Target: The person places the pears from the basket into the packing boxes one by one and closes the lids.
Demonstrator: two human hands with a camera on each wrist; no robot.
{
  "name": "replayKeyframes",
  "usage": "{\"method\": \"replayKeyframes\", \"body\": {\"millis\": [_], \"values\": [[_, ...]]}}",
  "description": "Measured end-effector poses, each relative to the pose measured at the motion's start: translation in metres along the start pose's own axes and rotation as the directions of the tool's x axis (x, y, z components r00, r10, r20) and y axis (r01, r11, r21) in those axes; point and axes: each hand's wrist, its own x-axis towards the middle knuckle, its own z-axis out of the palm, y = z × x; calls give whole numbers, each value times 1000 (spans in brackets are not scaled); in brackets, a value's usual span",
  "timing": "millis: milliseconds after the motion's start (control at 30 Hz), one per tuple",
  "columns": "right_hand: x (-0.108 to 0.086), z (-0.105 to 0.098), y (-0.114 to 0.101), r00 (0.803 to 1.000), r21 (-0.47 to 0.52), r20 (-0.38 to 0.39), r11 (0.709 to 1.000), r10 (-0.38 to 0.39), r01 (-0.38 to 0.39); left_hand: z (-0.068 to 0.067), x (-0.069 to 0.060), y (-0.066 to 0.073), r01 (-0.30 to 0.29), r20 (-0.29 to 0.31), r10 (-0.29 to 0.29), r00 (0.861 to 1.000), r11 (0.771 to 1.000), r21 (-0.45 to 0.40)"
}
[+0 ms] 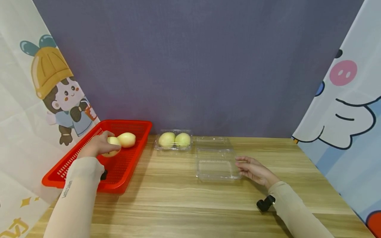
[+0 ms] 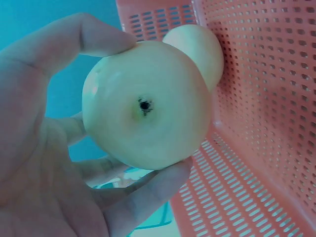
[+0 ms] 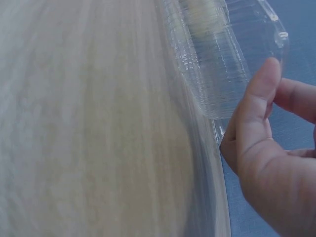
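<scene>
My left hand (image 1: 94, 144) grips a round pale-yellow fruit (image 1: 113, 147) over the red basket (image 1: 128, 172). In the left wrist view the thumb and fingers of the hand (image 2: 54, 143) curl round this fruit (image 2: 145, 106), its dark dimple facing the camera. Behind it, a second fruit (image 2: 197, 52) lies in the basket (image 2: 261, 74); the head view shows that fruit (image 1: 127, 139) too. At the right edge of an empty clear plastic container (image 1: 215, 169), lid raised back, is my right hand (image 1: 256, 172). The right wrist view shows the hand (image 3: 269, 143) pinching the container's (image 3: 212, 64) edge between thumb and fingers.
A closed clear container (image 1: 174, 148) with two pale fruits (image 1: 174, 140) stands between the basket and the open container, near the back edge of the wooden table (image 1: 178, 205). A dark grey partition (image 1: 193, 66) rises behind, with printed curtains on both sides.
</scene>
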Motion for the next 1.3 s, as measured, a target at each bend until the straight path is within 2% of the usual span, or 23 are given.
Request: {"method": "replayKeyframes", "body": {"millis": [133, 333, 733, 1000, 1300], "values": [[-1, 0, 0, 1000, 4, -2, 1000, 1, -1, 0, 0, 4, -34, -52, 35, 998, 999, 19], [-1, 0, 0, 1000, 4, -2, 1000, -2, 2, 0, -1, 11, -52, -90, 57, 994, 998, 47], [-2, 0, -1, 1000, 4, 6, 1000, 2, -2, 1, -6, 32, -77, -127, 91, 988, 991, 108], [-1, 0, -1, 1000, 6, 3, 1000, 0, 0, 5, -10, 53, -71, -158, 89, 983, 991, 118], [0, 0, 1, 1000, 2, 7, 1000, 0, 0, 8, -14, 67, -92, -175, 114, 978, 988, 128]]}}
